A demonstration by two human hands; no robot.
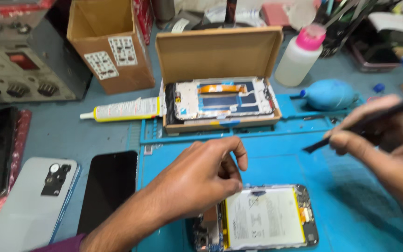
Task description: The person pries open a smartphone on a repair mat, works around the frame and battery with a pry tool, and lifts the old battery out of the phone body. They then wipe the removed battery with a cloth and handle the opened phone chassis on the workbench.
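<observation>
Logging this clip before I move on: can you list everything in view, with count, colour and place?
opened phone: one, white battery showing, on the blue mat, bottom centre
shallow box: one, brown, lid up, holding a phone frame, centre
tall carton: one, brown, top left
glue tube: one, white and yellow, left of the shallow box
bottle: one, white with pink cap, top right
air blower: one, blue, right of the box
back cover: one, white, bottom left
dark screen: one, black, beside the cover
left hand: on the opened phone's left edge
right hand: fingers holding a black tool
</observation>
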